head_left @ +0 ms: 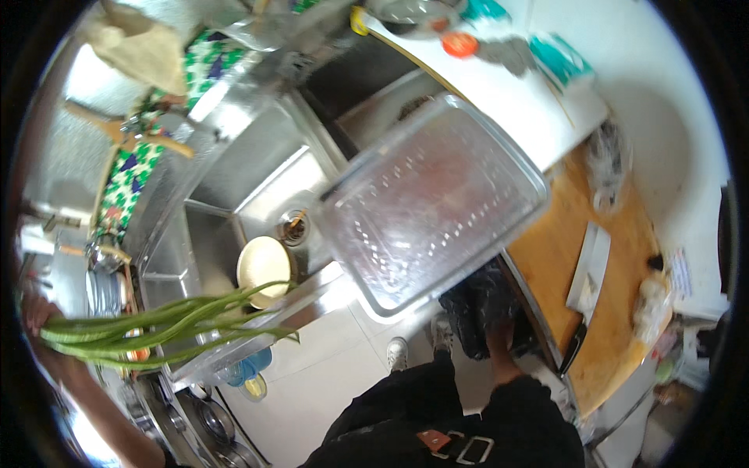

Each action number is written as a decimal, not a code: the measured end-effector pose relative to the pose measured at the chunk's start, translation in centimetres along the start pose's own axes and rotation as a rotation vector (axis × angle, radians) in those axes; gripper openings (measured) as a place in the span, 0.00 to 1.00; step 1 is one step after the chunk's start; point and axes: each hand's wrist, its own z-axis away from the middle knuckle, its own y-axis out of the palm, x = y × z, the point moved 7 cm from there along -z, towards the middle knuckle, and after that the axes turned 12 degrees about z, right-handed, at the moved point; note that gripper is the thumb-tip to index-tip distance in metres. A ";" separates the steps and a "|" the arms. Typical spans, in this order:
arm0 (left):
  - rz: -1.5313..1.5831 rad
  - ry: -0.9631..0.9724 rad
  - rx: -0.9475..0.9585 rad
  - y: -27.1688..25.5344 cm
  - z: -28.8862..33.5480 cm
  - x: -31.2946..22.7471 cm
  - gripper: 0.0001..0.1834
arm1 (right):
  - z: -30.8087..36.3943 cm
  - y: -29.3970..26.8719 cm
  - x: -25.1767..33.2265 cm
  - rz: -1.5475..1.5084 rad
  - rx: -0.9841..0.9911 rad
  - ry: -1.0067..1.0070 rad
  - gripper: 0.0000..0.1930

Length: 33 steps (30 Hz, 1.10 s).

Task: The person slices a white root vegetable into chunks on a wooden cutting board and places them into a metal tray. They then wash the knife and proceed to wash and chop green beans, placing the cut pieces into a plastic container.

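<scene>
At the far left edge, my left hand point(40, 313) is closed around one end of a bunch of long green beans point(168, 327). The beans stretch to the right over the sink's front edge, and their loose tips cross a cream bowl point(264, 269) in the sink. My right hand point(500, 341) reaches down to a black plastic bag point(485, 300) below the counter edge; its fingers are hidden there. A large rectangular metal tray point(437, 207) lies between the sink and the cutting board, above the bag.
A cleaver point(587, 281) with a black handle rests on the wooden cutting board point(546, 234) at right. The steel sink point(257, 168) has a drain strainer point(295, 226). Blue containers point(251, 365) stand low by the sink. An orange-red round item point(459, 44) sits on the white counter point(499, 86).
</scene>
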 end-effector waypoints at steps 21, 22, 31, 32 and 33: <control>0.710 -0.389 -0.692 -26.7 -5.9 37.4 0.19 | 26.4 -36.2 64.8 -0.325 -0.765 -1.461 0.20; 0.735 -0.393 -0.700 -28.3 -5.8 38.7 0.18 | 28.8 -35.0 71.8 -0.242 -0.762 -1.619 0.23; 0.869 -0.686 -0.783 -29.9 -7.9 44.5 0.06 | 32.1 -28.0 95.5 0.067 -0.698 -1.883 0.22; 0.859 -0.625 -0.720 -29.6 -8.7 43.6 0.06 | 30.7 -28.6 95.3 0.047 -0.727 -1.979 0.20; 0.862 -0.640 -0.760 -29.7 -8.7 43.3 0.06 | 30.2 -29.3 94.8 -0.014 -0.731 -2.064 0.18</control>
